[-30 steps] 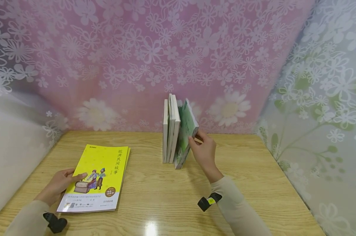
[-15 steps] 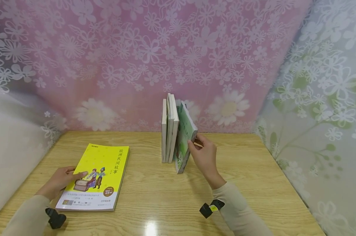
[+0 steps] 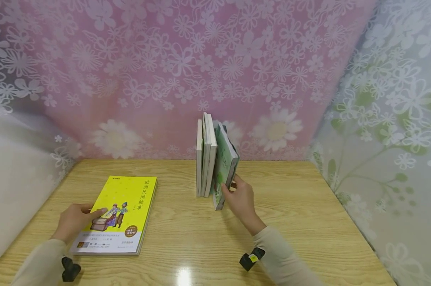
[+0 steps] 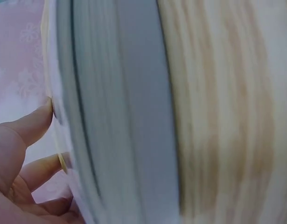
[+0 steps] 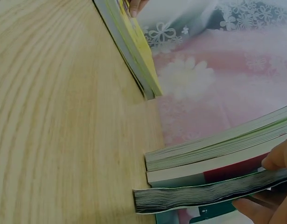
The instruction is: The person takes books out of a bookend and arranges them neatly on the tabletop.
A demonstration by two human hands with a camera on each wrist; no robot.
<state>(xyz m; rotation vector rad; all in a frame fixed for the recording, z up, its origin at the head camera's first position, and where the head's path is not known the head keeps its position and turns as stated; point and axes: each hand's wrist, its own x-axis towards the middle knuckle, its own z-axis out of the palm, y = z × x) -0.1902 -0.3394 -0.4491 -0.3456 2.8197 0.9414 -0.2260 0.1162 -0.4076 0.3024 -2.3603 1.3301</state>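
Lower now, right hand [image 3: 238, 198] grips the glossy green paperback [image 3: 224, 163]; left hand [image 3: 74, 218] holds the flat yellow book [image 3: 120, 206].

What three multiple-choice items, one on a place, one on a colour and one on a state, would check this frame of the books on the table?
1. Where does the yellow book lie?
A. flat on the table, by the left hand
B. upright among the standing books
C. on top of the green book

2. What colour is the cover of the book that the right hand holds?
A. red
B. green
C. black

3. How does the green book stand?
A. flat on the table
B. tilted, its top leaning toward the standing books
C. lifted clear of the table

Answers: 1 A, the head view shows it lying cover up with the left thumb on it. 2 B, its cover is green in the head view. 3 B, its lower edge rests on the table, out from the row.
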